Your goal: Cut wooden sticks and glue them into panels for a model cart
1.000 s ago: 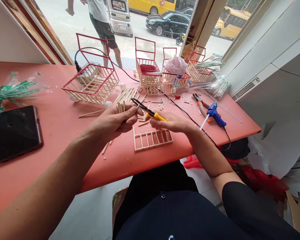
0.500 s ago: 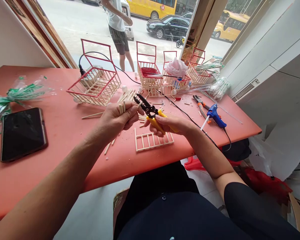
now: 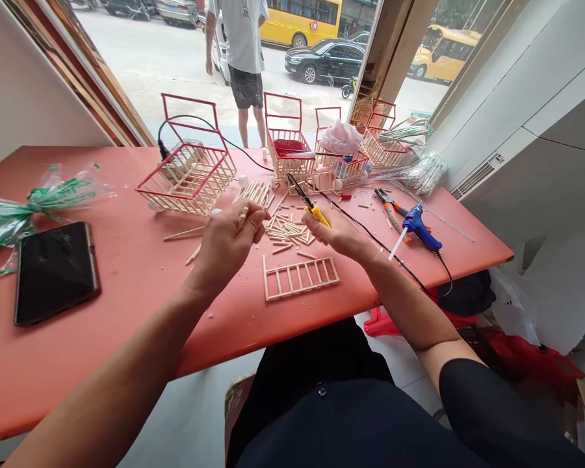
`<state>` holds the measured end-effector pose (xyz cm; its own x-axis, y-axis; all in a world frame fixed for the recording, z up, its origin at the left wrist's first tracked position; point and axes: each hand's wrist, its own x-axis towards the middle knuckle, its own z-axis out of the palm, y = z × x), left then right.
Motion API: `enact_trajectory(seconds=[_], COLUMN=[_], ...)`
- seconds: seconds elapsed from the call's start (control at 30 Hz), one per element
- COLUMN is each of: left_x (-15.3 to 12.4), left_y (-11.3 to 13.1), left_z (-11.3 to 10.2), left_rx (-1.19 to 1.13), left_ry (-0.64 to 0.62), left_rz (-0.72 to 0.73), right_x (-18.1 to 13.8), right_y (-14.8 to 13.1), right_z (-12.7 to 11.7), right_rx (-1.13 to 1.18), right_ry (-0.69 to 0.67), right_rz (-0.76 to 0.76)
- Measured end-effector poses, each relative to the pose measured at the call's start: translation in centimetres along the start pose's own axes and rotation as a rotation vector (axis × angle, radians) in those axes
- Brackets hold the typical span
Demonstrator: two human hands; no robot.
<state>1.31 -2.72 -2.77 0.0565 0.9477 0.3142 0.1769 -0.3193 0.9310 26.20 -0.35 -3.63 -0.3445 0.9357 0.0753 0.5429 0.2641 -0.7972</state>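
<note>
Your left hand is clenched around a few wooden sticks, their pale ends protruding above the curled forefinger; the number held cannot be told. Your right hand grasps the yellow-handled pliers by the grips, with the dark metal nose pointing away from you; the tool is seen nearly edge-on, so whether its jaws are parted cannot be determined. Both hands are in front of you over the table, well apart, with the pile of cut sticks lying between and beyond them. Judge the sticks to be light, stiff and dry, liable to roll and to snap under a sharp bend; hold them between thumb and forefinger close to the end being worked. Expect the pliers to be the heavier item, best held well back on the handles. The ladder-shaped frame, flat near the table edge, consists of slim rails and evenly spaced rungs; its joints are probably its weak points, so lift it by the long rails. The tabletop is smooth, salmon-coloured and scattered with small chips. Beyond your left hand, the slatted basket combines pale bare bars with a red rim and handle.
</note>
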Motion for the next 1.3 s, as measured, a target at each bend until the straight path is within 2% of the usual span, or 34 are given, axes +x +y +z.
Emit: enact_trajectory(seconds=[0.17, 0.33, 0.47, 0.7, 0.8, 0.93, 1.1, 1.3], left_x=[0.8, 1.0, 1.1, 0.9, 1.0, 1.3, 1.2, 1.0], left_y=[-1.4, -1.6, -1.7, -1.7, -1.7, -1.7, -1.4, -1.3], left_z=[0.2, 0.5, 0.3, 0.3, 0.2, -0.3, -0.7, -0.2], left_rx=[-0.413, -0.548, -0.570, -0.540, -0.537, -0.554, -0.434, -0.429], left_ry=[-0.194, -0.271, -0.278, -0.271, -0.256, -0.189, -0.124, -0.150], left_rz=[-0.210, -0.254, -0.247, -0.244, -0.254, -0.292, -0.318, -0.320], right_x=[-0.2, -0.3, -0.2, -0.4, -0.4, -0.2, 0.0, -0.3], right_y=[0.1, -0.2, -0.4, -0.5, -0.1, 0.5, 0.2, -0.8], right_z=[-0.2, -0.8, -1.0, -0.6, -0.5, -0.8, -1.0, -0.5], right_rx=[-0.262, -0.255, -0.245, -0.230, -0.253, -0.302, -0.211, -0.192], right_ry=[0.121, 0.054, -0.045, -0.050, -0.005, 0.077, -0.046, -0.137], right_rz=[-0.032, -0.070, -0.157, -0.232, -0.232, -0.154, -0.127, -0.154])
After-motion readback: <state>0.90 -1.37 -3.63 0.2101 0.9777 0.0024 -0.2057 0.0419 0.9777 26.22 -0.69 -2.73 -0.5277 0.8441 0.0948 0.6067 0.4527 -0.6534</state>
